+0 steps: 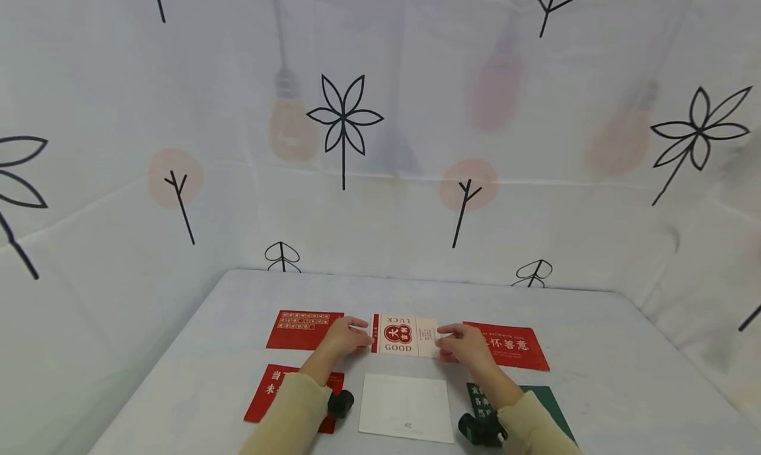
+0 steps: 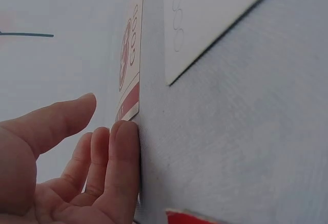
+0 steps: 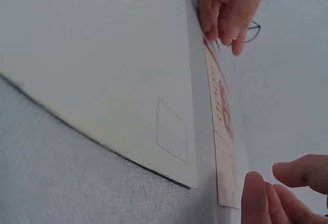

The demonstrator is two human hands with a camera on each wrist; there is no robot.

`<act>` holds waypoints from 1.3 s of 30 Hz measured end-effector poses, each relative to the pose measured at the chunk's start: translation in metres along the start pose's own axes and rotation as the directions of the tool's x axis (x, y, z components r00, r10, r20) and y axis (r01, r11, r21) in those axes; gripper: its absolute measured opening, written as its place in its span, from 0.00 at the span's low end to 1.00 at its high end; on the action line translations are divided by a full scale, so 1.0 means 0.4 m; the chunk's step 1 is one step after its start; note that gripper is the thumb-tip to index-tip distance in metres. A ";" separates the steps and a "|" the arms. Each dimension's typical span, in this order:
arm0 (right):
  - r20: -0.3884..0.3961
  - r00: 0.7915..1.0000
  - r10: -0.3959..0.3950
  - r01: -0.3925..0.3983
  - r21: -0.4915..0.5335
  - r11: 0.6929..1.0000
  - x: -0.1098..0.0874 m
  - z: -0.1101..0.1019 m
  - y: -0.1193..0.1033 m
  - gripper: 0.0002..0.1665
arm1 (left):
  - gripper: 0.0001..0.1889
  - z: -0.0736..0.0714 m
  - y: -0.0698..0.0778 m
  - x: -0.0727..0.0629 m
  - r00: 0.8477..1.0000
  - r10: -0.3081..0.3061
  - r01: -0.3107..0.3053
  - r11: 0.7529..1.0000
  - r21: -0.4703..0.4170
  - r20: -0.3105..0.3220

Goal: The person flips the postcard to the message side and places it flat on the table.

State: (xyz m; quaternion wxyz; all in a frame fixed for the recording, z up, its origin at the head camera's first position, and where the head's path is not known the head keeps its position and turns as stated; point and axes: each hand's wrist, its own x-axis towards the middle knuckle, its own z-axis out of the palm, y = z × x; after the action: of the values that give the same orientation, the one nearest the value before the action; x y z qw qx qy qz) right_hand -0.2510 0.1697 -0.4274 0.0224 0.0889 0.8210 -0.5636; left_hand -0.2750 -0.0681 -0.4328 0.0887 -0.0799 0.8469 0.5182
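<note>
A cream card [image 1: 425, 339] printed GOOD LUCK with a red emblem lies flat on the table between both hands. My left hand [image 1: 345, 336] is at its left end; in the left wrist view the fingers are extended at the card's corner, with the thumb raised apart. At the right end is my right hand [image 1: 470, 349]. Its thumb and fingers stand apart in the right wrist view, close beside the card; contact cannot be made out. Nearer to me a blank-looking white card [image 1: 406, 405] lies flat, with a faint dashed box visible in the right wrist view.
Red cards lie at the back left [image 1: 291, 339], back right [image 1: 529, 356] and front left [image 1: 258, 402]. A green card [image 1: 543, 399] lies front right, partly beneath the right forearm. A patterned white curtain [image 1: 392, 230] hangs behind the white table [image 1: 178, 376].
</note>
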 end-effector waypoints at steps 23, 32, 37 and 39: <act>-0.045 0.995 0.085 -0.086 -0.012 0.996 0.057 -0.014 0.001 0.21 | 0.18 0.019 0.008 0.049 0.997 -0.073 0.070 0.996 -0.063 -0.036; -0.038 0.991 0.132 -0.131 0.035 0.991 0.070 -0.007 0.008 0.20 | 0.18 0.023 0.009 0.050 0.995 -0.091 0.086 0.990 -0.114 -0.044; -0.024 0.992 0.126 -0.125 0.037 0.991 0.071 -0.011 0.011 0.18 | 0.18 0.026 0.008 0.047 0.995 -0.080 0.070 0.984 -0.166 -0.054; -0.028 0.991 0.129 -0.128 0.036 0.991 0.072 -0.010 0.013 0.18 | 0.18 0.028 0.009 0.045 0.995 -0.077 0.064 0.979 -0.193 -0.057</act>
State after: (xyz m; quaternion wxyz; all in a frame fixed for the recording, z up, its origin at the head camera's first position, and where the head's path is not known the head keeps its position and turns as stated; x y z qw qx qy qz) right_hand -0.2780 0.1789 -0.4345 0.0447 0.1507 0.8039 -0.5736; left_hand -0.2926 -0.0574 -0.4388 0.0718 -0.1345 0.7922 0.5909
